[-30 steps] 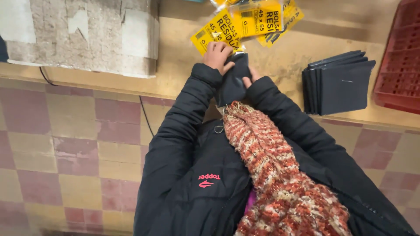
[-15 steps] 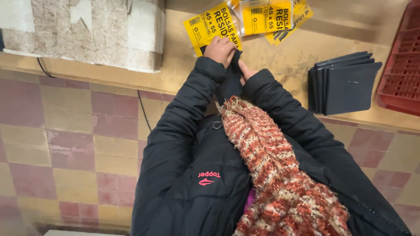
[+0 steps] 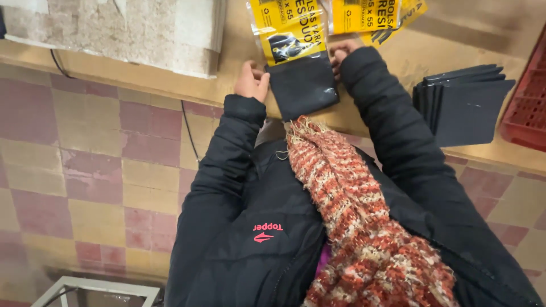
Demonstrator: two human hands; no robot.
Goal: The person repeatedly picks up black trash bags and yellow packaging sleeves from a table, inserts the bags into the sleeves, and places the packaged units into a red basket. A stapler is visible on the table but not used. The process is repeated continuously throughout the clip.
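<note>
Both hands have spread apart since a moment ago; the left hand (image 3: 252, 81) and right hand (image 3: 339, 52) each pinch a side of the black folded bag (image 3: 301, 85) — half inside its yellow-labelled sleeve (image 3: 282, 28) at the bench's near edge (image 3: 170, 85); so packing proceeds.

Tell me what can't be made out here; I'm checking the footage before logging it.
Head view only:
- Right hand: mostly hidden by its sleeve; its grip is unclear.
- Left hand: fingers curl at the black pack's edge; whether it grips is unclear.
- Yellow packs: cut off by the top edge.
- Red crate: cut off by the right edge.
- Black stack: count unclear.
</note>
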